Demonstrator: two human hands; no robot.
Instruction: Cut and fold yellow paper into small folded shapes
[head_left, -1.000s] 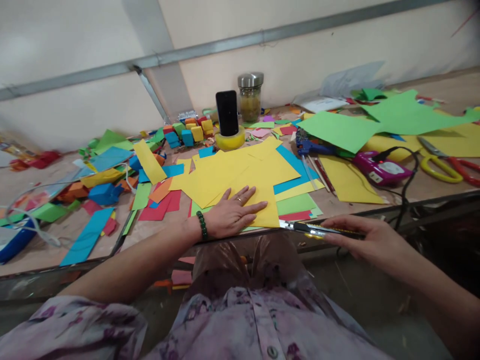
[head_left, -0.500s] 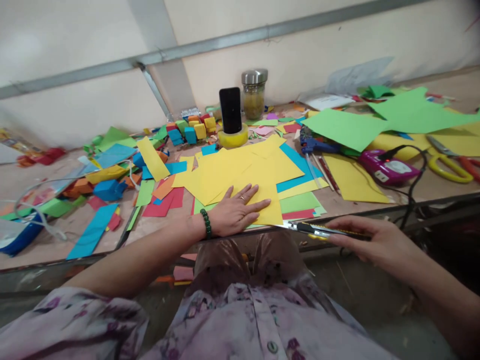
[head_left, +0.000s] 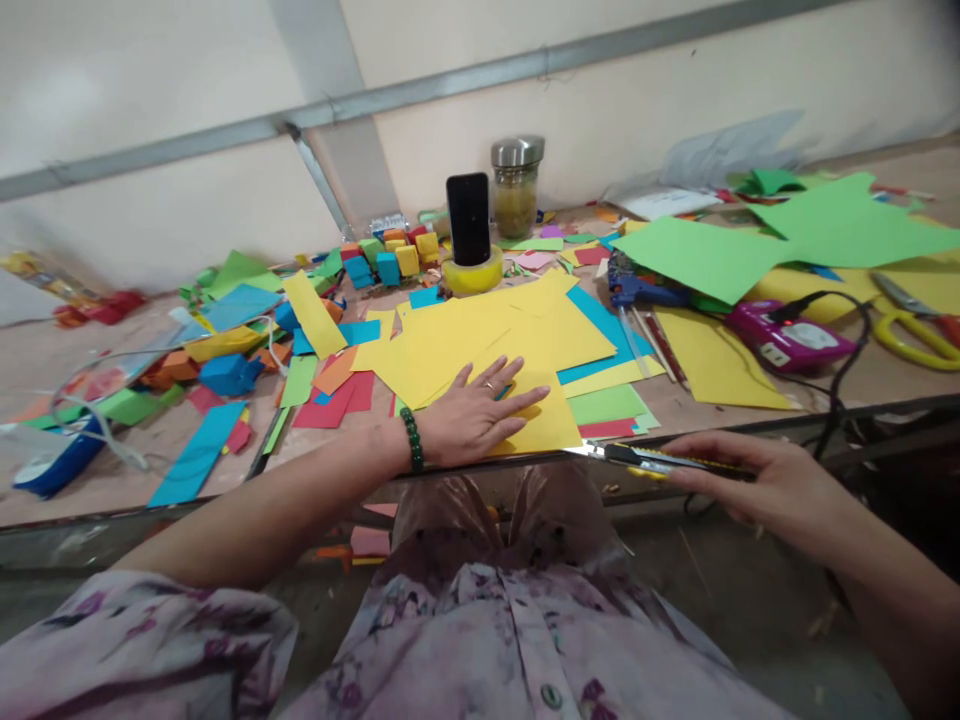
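My left hand (head_left: 480,412) lies flat with fingers spread on a yellow paper sheet (head_left: 540,415) at the table's near edge; a green bead bracelet is on that wrist. My right hand (head_left: 757,480) is closed around a yellow and black utility knife (head_left: 652,460), held level just off the table's front edge. The knife's blade tip meets the lower right corner of that yellow sheet. More yellow sheets (head_left: 480,335) are stacked behind my left hand, over blue, green and red paper.
A phone (head_left: 468,218) stands in a yellow tape roll (head_left: 472,275) beside a jar (head_left: 517,187). Coloured paper cubes (head_left: 386,257) and scraps cover the left. Green sheets (head_left: 705,255), a pink device (head_left: 787,340) with a black cable, a blue glue gun (head_left: 637,290) and scissors (head_left: 911,325) lie right.
The view has drifted slightly, so everything sits a little further right. My left hand stays flat on the yellow sheet and the knife stays at its corner.
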